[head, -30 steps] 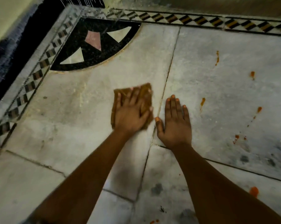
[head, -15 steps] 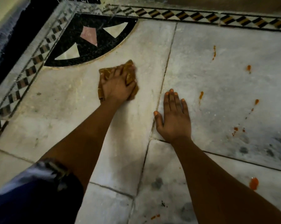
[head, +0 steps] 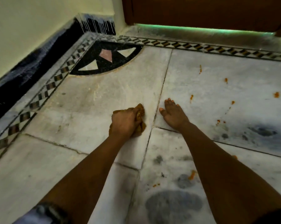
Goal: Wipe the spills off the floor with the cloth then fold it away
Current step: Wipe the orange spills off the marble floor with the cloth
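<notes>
Head view, looking down: the brown cloth (head: 140,118) is now lying bunched on the pale marble floor (head: 81,120), just left of the long joint between slabs, where half a second ago it was spread flatter and farther up, near the black corner inlay (head: 104,62). The left hand (head: 124,124) is gripping it, fingers curled round the wad, having drawn back toward the body. The right hand (head: 173,114) is staying where it was, pressing flat on the floor just across the joint, fingers straight and together. Orange spills (head: 276,94) are dotting the slab to the right, unwiped, with more (head: 192,174) lying nearer, beside the right forearm. Beyond, a wooden door (head: 201,10) is now showing, with a green glow under its edge.
</notes>
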Demonstrator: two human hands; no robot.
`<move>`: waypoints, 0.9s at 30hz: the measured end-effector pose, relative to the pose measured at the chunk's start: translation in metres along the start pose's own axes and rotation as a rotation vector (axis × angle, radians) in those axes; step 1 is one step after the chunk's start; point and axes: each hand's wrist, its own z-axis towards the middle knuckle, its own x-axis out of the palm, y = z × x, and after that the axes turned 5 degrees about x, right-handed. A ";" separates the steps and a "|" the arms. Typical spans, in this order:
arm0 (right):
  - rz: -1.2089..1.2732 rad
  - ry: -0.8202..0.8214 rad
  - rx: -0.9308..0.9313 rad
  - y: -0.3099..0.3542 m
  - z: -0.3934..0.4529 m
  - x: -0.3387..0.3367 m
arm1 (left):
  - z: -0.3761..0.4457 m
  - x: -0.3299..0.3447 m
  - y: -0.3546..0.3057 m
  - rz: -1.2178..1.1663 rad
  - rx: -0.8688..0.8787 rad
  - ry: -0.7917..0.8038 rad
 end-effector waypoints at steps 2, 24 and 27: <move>-0.011 -0.028 -0.045 -0.004 -0.039 -0.005 | -0.002 -0.016 -0.004 -0.099 -0.089 0.026; 1.302 0.161 0.011 -0.027 -0.300 -0.031 | -0.159 -0.123 -0.164 -1.568 -0.586 0.347; 1.371 0.135 0.067 -0.034 -0.304 -0.031 | -0.169 -0.126 -0.168 -1.493 -0.509 0.351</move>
